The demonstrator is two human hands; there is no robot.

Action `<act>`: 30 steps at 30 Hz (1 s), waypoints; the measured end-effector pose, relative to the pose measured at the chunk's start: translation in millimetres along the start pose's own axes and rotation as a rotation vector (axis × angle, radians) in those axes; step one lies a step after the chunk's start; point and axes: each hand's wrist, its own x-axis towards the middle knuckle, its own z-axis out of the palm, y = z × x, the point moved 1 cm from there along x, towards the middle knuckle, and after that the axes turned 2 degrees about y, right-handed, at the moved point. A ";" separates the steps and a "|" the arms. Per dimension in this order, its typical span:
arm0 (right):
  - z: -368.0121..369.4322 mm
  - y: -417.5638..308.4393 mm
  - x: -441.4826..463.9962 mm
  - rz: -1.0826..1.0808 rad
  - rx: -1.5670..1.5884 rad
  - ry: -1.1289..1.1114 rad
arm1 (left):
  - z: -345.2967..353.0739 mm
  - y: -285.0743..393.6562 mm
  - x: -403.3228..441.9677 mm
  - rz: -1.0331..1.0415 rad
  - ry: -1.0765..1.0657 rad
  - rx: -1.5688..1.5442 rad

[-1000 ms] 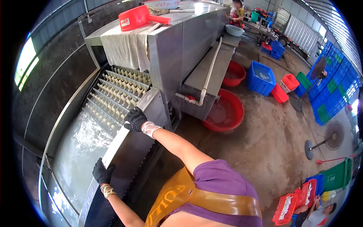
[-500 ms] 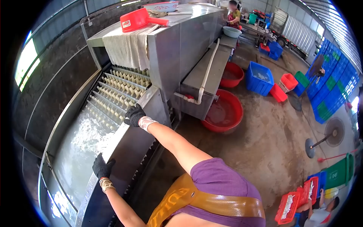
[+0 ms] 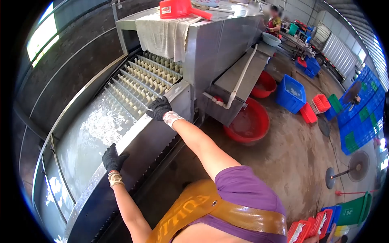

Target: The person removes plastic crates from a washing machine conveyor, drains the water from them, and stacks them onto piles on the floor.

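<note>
left hand [image 3: 114, 158]: black glove, laid over the near rim of the steel trough [image 3: 135, 129], fingers a bit apart and reaching to the water side, thumb out to the other side. nothing visible in it.
right hand [image 3: 160, 109]: black glove too, farther up the same rim, beside the slatted conveyor [image 3: 142, 83]. fingers bent over the inner edge — can't tell if they pinch anything.

conveyor slopes out of the water [image 3: 73, 150] at the trough's far end, up under the steel housing [image 3: 206, 48]. metal slats run across it, rows of pale pegs [image 3: 161, 72] between them. water is churned white by its lower end, out from both hands.

housing top: red scoop [image 3: 176, 9] near the front edge, handle pointing right. beige cloth [image 3: 162, 36] hangs over that edge, above the conveyor.

right of housing: low steel bench [image 3: 235, 77] with a white pipe [image 3: 245, 75] along its top, bending near the front corner. pale bowl [image 3: 271, 39] past its far end, a person [image 3: 275, 22] beyond that.

floor by the bench: near red basin [image 3: 249, 121], far red basin [image 3: 265, 85], then blue tub [image 3: 291, 95] with liquid in it. pedestal fan [image 3: 358, 166] well right — green bin [image 3: 354, 208] below it in view.
</note>
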 end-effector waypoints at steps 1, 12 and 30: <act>-1.5 0.2 -1.8 -0.003 0.026 0.008 | 0.1 0.5 0.2 -0.001 -0.003 -0.006; 6.8 0.4 3.0 -0.012 0.006 0.041 | -3.2 3.5 3.0 -0.021 -0.052 -0.044; 8.6 -5.4 -0.9 -0.006 0.010 0.114 | -1.3 -2.3 -0.1 -0.024 -0.036 -0.040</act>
